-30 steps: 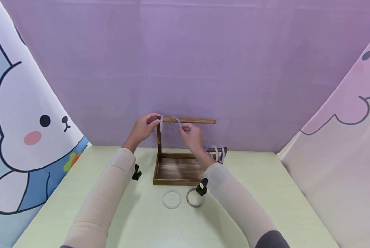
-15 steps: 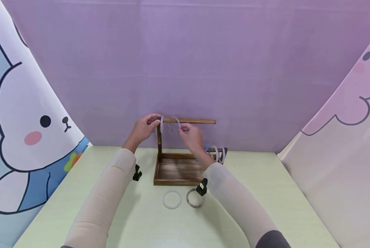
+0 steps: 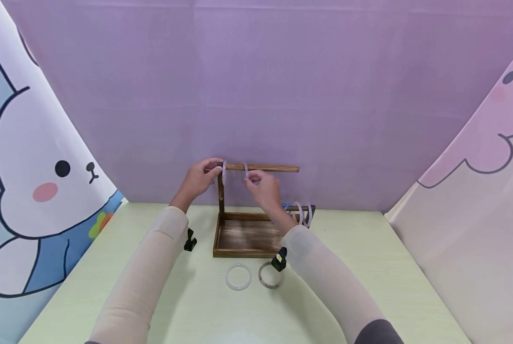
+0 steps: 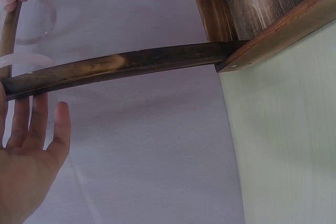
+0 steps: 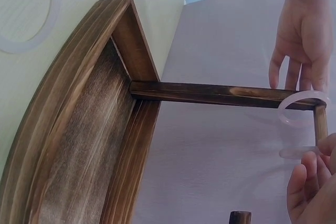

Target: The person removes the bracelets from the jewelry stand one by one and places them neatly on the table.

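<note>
A dark brown wooden bangle stand (image 3: 221,193) has an upright post, a top rod (image 3: 278,168) and a tray base. At the post's top corner my left hand (image 3: 199,177) grips the stand, its fingers behind the post in the left wrist view. Beside that corner a pale pink-lilac bangle (image 3: 224,173) hangs on the rod. With thumb and fingertips, my right hand (image 3: 266,189) pinches a second pale bangle (image 3: 245,170), which encircles the rod to the right of the first. In the right wrist view this bangle (image 5: 294,152) appears nearly edge-on.
Several bangles (image 3: 310,215) hang on a lower rod at the right, partly behind my right wrist. On the pale green table (image 3: 346,267), in front of the tray (image 3: 247,252), lie a white bangle (image 3: 227,281) and a grey-brown bangle (image 3: 269,286). A purple backdrop (image 3: 256,95) stands behind.
The bangle in my right hand has turned from angled to nearly edge-on in the head view. My right fingers shifted slightly left; the left hand stays in place.
</note>
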`<state>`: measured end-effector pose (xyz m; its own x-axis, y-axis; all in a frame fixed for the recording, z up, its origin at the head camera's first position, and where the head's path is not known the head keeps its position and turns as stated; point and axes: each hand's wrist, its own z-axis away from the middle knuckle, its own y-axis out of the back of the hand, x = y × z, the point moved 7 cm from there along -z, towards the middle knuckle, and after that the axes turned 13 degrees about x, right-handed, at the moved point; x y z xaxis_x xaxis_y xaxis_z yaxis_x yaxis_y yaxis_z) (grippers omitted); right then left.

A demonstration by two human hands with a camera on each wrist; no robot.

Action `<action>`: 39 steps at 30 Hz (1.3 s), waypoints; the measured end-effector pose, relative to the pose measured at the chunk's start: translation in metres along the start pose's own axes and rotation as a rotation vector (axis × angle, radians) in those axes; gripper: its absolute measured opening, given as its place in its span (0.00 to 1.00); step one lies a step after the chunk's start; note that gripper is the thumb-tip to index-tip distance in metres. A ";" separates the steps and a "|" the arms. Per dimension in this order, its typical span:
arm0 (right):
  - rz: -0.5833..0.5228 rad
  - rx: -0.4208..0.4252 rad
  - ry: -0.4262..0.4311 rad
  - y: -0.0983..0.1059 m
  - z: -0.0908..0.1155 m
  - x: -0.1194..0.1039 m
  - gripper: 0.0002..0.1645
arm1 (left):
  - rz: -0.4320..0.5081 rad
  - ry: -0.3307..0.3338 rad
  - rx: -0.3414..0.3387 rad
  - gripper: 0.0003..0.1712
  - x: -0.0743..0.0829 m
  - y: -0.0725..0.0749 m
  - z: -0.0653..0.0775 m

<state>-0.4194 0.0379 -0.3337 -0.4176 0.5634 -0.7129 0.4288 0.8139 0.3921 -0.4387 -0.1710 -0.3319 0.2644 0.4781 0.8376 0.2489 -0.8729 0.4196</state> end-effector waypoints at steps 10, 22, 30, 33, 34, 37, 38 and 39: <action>-0.005 -0.007 -0.017 0.000 0.000 -0.002 0.11 | -0.009 -0.002 0.003 0.22 -0.002 -0.001 -0.001; -0.001 0.013 -0.016 0.003 -0.002 -0.007 0.07 | -0.019 -0.002 0.004 0.23 -0.002 0.000 -0.001; 0.010 0.026 0.020 0.006 -0.003 -0.012 0.08 | -0.016 0.001 0.005 0.22 -0.002 0.001 -0.001; 0.006 0.026 0.027 0.007 -0.003 -0.013 0.09 | -0.020 -0.003 0.006 0.22 -0.002 0.001 -0.002; 0.005 0.026 0.025 0.007 -0.003 -0.013 0.09 | -0.022 -0.005 0.006 0.22 -0.002 0.001 -0.002; -0.001 0.026 0.014 0.007 -0.003 -0.010 0.09 | -0.021 -0.008 0.006 0.23 -0.002 0.000 -0.002; 0.002 0.024 0.010 0.007 -0.003 -0.010 0.09 | -0.020 -0.008 0.004 0.23 -0.002 0.000 -0.002; 0.003 0.023 0.005 0.007 -0.003 -0.009 0.09 | -0.020 -0.008 0.003 0.23 -0.002 0.000 -0.002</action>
<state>-0.4151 0.0391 -0.3232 -0.4204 0.5668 -0.7085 0.4487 0.8086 0.3807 -0.4410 -0.1725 -0.3329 0.2670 0.4959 0.8263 0.2574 -0.8630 0.4348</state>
